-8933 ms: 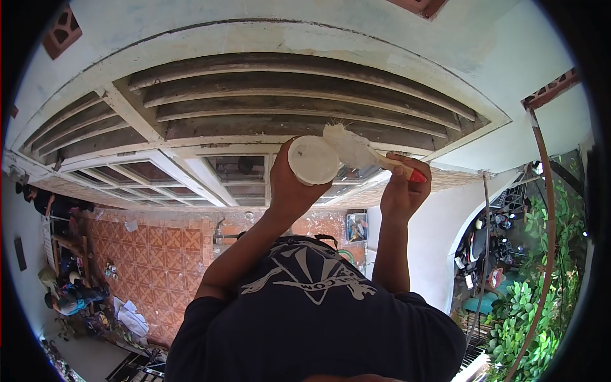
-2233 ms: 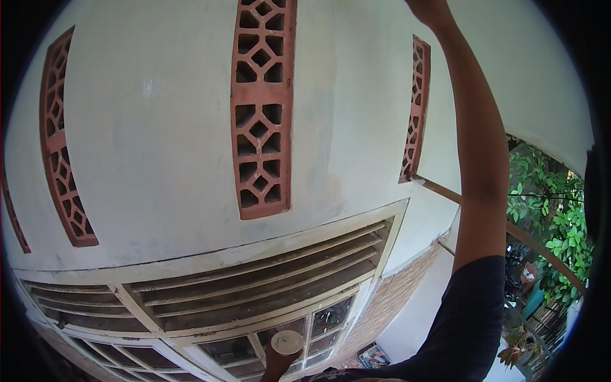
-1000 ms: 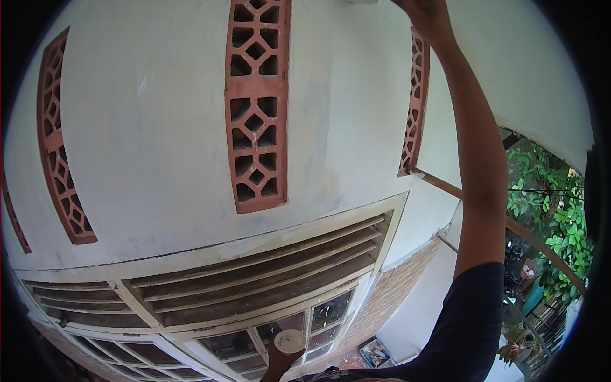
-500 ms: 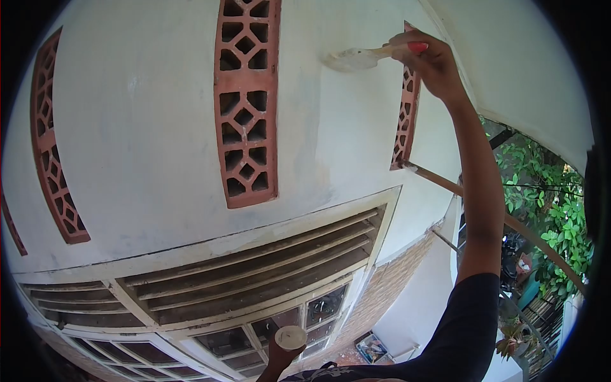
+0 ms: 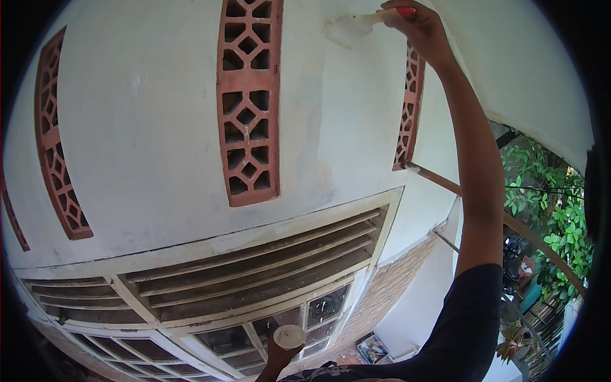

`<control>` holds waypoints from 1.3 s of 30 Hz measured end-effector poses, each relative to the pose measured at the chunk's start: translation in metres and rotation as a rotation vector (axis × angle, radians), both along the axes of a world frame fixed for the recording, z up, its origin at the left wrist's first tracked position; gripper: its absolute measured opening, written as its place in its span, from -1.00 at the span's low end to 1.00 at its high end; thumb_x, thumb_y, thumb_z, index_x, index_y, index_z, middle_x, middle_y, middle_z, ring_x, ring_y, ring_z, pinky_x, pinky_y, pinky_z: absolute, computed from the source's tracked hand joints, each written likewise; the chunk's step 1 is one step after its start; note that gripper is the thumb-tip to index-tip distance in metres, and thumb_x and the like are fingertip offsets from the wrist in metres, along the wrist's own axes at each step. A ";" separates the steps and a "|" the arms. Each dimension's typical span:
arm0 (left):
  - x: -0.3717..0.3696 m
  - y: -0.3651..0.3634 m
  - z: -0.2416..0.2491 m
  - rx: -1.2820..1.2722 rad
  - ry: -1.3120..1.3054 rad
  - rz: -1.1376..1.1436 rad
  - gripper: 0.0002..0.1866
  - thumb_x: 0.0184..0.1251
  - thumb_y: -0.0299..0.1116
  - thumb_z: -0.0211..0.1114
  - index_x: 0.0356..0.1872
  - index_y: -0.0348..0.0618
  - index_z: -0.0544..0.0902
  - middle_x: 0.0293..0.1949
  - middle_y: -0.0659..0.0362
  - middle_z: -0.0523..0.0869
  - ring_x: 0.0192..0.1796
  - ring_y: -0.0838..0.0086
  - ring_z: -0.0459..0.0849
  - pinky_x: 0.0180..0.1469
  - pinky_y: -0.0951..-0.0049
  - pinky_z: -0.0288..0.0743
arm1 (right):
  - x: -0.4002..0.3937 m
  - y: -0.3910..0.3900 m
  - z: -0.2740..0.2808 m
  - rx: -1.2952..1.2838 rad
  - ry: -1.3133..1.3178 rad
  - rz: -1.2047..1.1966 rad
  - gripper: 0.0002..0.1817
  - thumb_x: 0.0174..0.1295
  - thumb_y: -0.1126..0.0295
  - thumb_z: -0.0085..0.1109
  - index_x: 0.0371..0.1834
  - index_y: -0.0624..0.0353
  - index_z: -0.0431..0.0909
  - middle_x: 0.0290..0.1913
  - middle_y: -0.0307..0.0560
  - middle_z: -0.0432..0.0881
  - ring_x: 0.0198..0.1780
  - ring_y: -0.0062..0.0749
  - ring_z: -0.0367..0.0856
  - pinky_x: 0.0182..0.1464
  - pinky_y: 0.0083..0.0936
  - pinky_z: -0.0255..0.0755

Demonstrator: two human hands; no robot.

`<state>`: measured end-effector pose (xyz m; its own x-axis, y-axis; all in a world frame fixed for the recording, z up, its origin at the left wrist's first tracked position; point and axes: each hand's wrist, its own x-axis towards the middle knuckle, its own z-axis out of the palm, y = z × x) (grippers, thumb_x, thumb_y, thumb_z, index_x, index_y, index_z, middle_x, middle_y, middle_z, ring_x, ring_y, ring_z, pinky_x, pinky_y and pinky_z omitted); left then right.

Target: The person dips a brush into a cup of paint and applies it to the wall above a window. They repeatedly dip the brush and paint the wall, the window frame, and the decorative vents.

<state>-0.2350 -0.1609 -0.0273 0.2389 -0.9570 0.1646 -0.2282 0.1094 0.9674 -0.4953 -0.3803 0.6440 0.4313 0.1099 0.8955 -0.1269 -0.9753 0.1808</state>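
Note:
High on the white wall (image 5: 172, 127), my right hand (image 5: 423, 28) is closed round the handle of a paintbrush (image 5: 359, 27). The handle is pale with a red end, and its broad, whitish head lies against or very near the wall, blurred by motion. Low in view, my left hand (image 5: 280, 356) grips a small round cup (image 5: 289, 337) from below and the side. Something whitish lies inside the cup. Greyish patches mark the wall below the brush, beside a reddish vent block column (image 5: 248, 81).
Another vent column (image 5: 409, 108) stands right of the brush. Below run a louvred opening (image 5: 267, 264) and framed window panes (image 5: 223, 340). A wooden pole (image 5: 439, 180) slants past my right arm. Green leaves (image 5: 547, 210) fill the right side, under a pale overhang (image 5: 528, 70).
My right hand has moved upward with the paintbrush along the wall. My left hand holds the cup in nearly the same place.

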 end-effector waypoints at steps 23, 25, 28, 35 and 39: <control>-0.006 -0.004 0.000 -0.054 0.066 -0.039 -0.27 -0.23 -0.30 0.70 0.04 -0.22 0.52 -0.07 0.05 0.67 0.00 0.29 0.67 0.09 0.28 0.55 | -0.009 0.032 -0.131 0.034 0.114 -0.147 -0.83 0.16 0.54 0.35 -0.16 0.25 0.68 -0.22 -0.07 0.76 -0.18 -0.39 0.74 -0.08 -0.54 0.58; -0.003 -0.004 -0.004 -0.055 0.070 -0.035 -0.27 -0.23 -0.30 0.71 0.05 -0.22 0.51 -0.07 0.05 0.67 0.01 0.28 0.67 0.09 0.28 0.55 | -0.011 0.032 -0.132 0.086 0.095 -0.117 -0.83 0.17 0.54 0.35 -0.17 0.26 0.68 -0.22 -0.08 0.76 -0.17 -0.42 0.74 -0.07 -0.53 0.58; 0.000 -0.003 -0.013 -0.024 -0.008 0.005 -0.24 -0.24 -0.30 0.71 0.06 -0.22 0.50 -0.06 0.04 0.67 0.02 0.28 0.67 0.10 0.28 0.55 | -0.008 0.021 -0.132 0.186 0.232 -0.138 -0.83 0.21 0.53 0.33 -0.14 0.27 0.67 -0.19 -0.09 0.75 -0.14 -0.45 0.73 -0.02 -0.51 0.60; -0.001 0.000 0.000 -0.039 0.042 -0.012 -0.22 -0.24 -0.31 0.71 0.08 -0.23 0.47 -0.05 0.03 0.67 0.02 0.27 0.67 0.11 0.27 0.55 | 0.006 -0.017 -0.078 0.168 0.041 0.004 -0.77 0.27 0.46 0.32 -0.04 0.24 0.62 -0.16 -0.14 0.73 -0.10 -0.58 0.69 0.02 -0.61 0.60; -0.002 0.001 -0.009 -0.041 0.050 0.014 -0.25 -0.24 -0.35 0.70 0.06 -0.22 0.48 -0.05 0.04 0.68 0.01 0.28 0.68 0.10 0.28 0.55 | 0.008 0.011 -0.040 -0.154 0.005 -0.096 -0.90 0.30 0.57 0.25 -0.14 0.28 0.64 -0.27 -0.18 0.68 -0.28 -0.63 0.55 -0.22 -0.64 0.46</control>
<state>-0.2368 -0.1599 -0.0360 0.2614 -0.9462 0.1908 -0.1815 0.1460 0.9725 -0.4868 -0.3689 0.6036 0.4507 0.2035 0.8691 -0.2168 -0.9195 0.3278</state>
